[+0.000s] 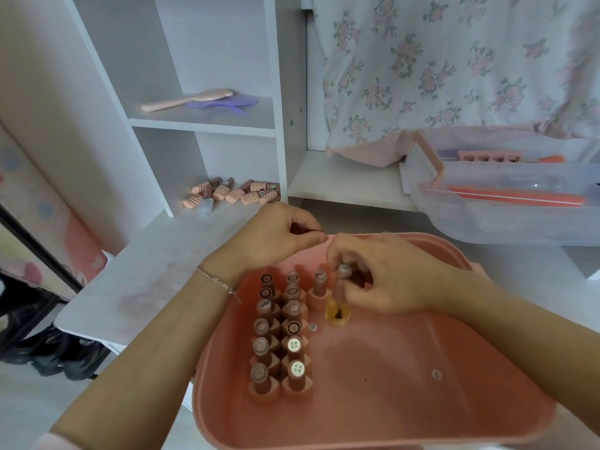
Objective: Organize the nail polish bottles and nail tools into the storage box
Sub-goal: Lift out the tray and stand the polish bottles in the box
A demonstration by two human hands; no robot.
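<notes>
Head view, right hand (386,277): fingers closed around the cap of a yellow nail polish bottle (337,311), held upright, apparently to stand it beside the third row.
Left hand (269,237): curled loosely at the far rim, fingers seemingly holding nothing; cannot tell for sure.
Pink storage box (422,401): below both hands; the standing bottles (279,339) sit in tight rows left of the fingers, likely to save room.
Loose bottles (232,191): lying on the bench beyond the fingers, not yet packed.
Clear tray (506,203): right of the fingers, holding nail files.
Writing: round cap stickers, print too small to read.
</notes>
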